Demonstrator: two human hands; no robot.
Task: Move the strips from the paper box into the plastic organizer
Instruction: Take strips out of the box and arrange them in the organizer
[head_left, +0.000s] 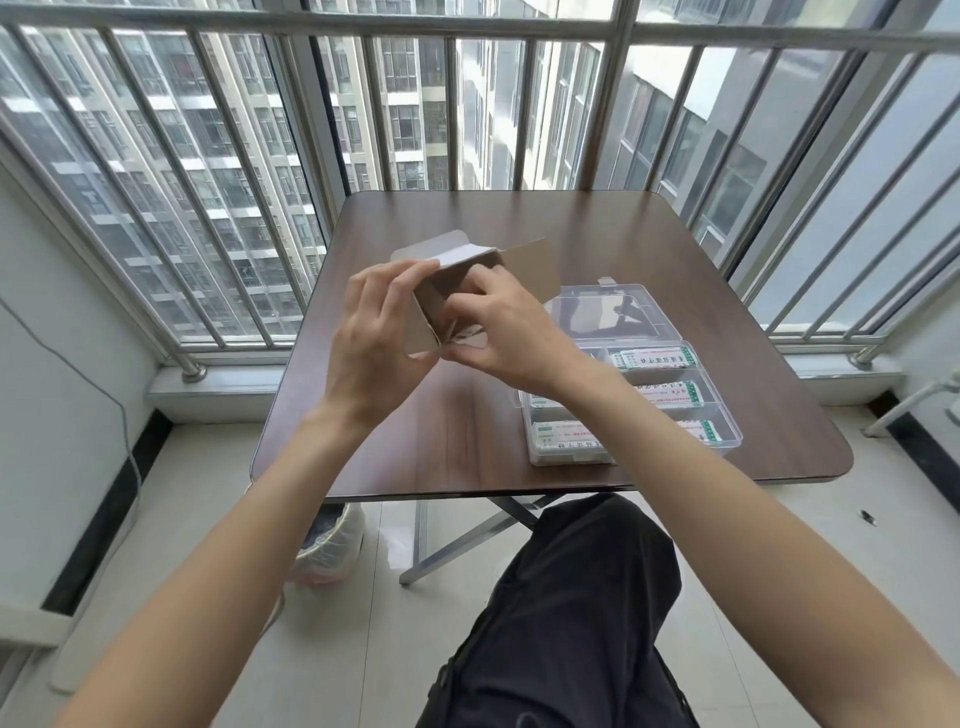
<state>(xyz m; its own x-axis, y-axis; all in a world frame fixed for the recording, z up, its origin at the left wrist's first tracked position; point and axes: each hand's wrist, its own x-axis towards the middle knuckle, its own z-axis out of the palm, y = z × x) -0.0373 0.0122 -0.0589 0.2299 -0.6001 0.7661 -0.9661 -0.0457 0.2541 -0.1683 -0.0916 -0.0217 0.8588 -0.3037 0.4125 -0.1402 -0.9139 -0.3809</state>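
My left hand (376, 332) holds a small paper box (524, 273) in the air above the table, its open end turned toward me and its flaps spread. My right hand (506, 332) has its fingers at the box mouth, pinching the ends of white strips (470, 338) that stick out at the bottom. The clear plastic organizer (727, 415) lies open on the table's right side. White and green strips (657, 358) lie in its three rows; my right forearm covers part of them.
The brown square table (405, 431) stands against a barred balcony window (447, 104). A bin lined with a plastic bag (332, 545) sits on the floor under the table's left side. My dark-trousered leg (571, 597) is below the table's near edge.
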